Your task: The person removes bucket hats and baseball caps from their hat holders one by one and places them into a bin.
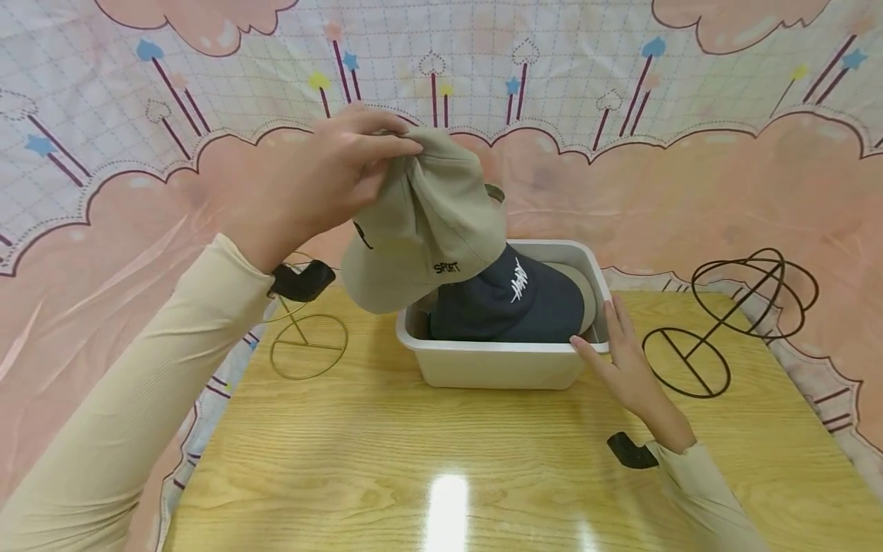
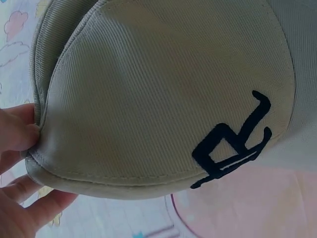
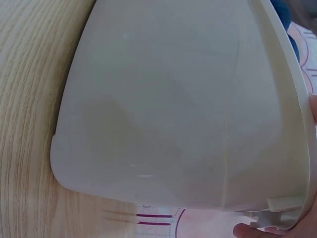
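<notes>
My left hand [image 1: 359,157] pinches the crown of a beige baseball cap [image 1: 448,215] and holds it up over the left part of a white plastic bin [image 1: 497,364]. "SPORT" is lettered on the cap's side, and dark embroidery shows on its front in the left wrist view. Inside the bin lies a navy cap [image 1: 510,303] with white lettering, a beige brim [image 1: 586,295] beside it. My right hand [image 1: 624,364] rests its extended fingers on the bin's right rim; the bin's wall [image 3: 173,109] fills most of the right wrist view.
A black wire stand [image 1: 700,341] stands right of the bin on the wooden table [image 1: 345,460]. A gold wire stand [image 1: 308,345] is at the left, partly behind my left wrist. A patterned cloth [image 1: 690,192] hangs behind the table.
</notes>
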### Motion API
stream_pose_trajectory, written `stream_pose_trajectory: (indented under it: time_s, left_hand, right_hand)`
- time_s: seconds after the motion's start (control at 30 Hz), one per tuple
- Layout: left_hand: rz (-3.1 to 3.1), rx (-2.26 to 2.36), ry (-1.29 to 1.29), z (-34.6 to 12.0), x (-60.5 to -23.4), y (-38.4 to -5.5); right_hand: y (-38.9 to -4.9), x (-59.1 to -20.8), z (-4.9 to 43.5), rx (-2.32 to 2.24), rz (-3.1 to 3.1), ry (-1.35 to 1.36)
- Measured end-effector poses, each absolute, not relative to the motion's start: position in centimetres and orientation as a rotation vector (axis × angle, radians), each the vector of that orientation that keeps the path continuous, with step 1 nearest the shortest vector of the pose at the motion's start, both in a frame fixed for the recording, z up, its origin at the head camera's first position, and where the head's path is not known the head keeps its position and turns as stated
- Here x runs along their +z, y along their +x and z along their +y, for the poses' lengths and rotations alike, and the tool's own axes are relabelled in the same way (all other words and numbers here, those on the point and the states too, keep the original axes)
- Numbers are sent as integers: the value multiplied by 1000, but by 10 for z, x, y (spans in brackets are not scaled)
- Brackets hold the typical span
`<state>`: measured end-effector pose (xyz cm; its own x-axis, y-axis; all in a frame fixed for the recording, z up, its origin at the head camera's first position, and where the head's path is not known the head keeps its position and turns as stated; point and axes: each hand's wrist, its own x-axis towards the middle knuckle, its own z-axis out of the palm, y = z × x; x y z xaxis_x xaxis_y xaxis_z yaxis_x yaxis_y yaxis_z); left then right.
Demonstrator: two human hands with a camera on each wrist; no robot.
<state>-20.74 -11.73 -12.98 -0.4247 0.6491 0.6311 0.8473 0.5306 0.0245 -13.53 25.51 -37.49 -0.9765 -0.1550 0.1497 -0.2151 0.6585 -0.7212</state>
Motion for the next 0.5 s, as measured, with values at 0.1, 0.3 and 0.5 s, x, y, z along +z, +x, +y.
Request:
stream_pose_trajectory:
  time_s: [0.1,0.3,0.5]
  left_hand:
    - [-2185,-468,-1250,-105,-135,-214]
    - [-2205,-415,-1322,-81,-146,-224]
    - [-2176,-484,-1453,-56,-166,-235]
  right_hand:
    - [-135,-375,255,1233,-2795,310]
    - [-135,-376,254,1225,-2800,316]
    - [-133,-376,254,1214,-2809,299]
